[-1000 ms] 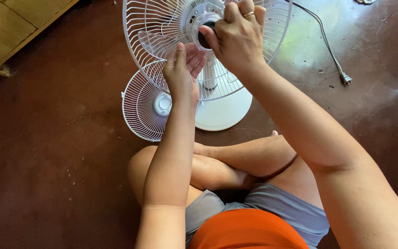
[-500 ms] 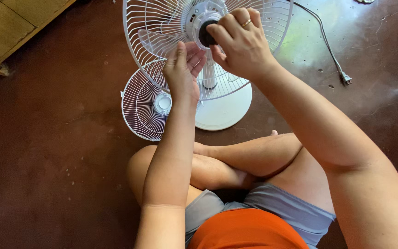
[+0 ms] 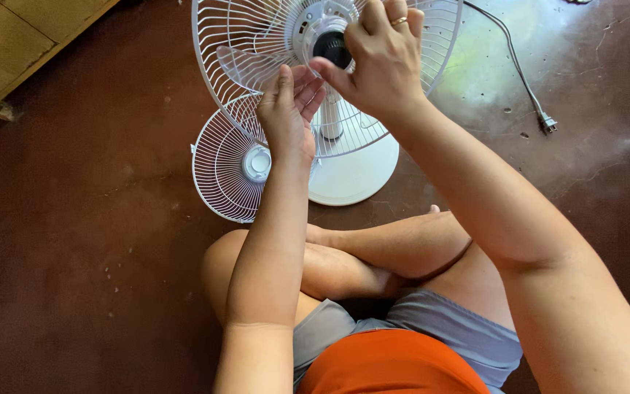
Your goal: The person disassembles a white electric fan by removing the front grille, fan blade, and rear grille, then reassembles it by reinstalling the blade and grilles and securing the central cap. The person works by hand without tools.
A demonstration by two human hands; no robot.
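While the person sits cross-legged on the dark red floor (image 3: 74, 255), both hands work at a white pedestal fan (image 3: 329, 117) standing just in front of the knees. Its rear wire guard (image 3: 220, 44) is upright, with a clear blade (image 3: 246, 66) showing inside it. The right hand (image 3: 377, 62) is closed around the dark cap (image 3: 332, 49) at the hub, fingertips pinching it; a ring sits on one finger. The left hand (image 3: 286, 117) is open, palm turned toward the hub and fingers loosely curled, resting against the guard's wires just below the blade and gripping nothing. A detached front wire guard (image 3: 231, 164) leans against the round white base (image 3: 351, 175). The fan's cord and plug (image 3: 545, 120) lie on the floor to the right, and a wooden cabinet (image 3: 16, 44) stands at the upper left
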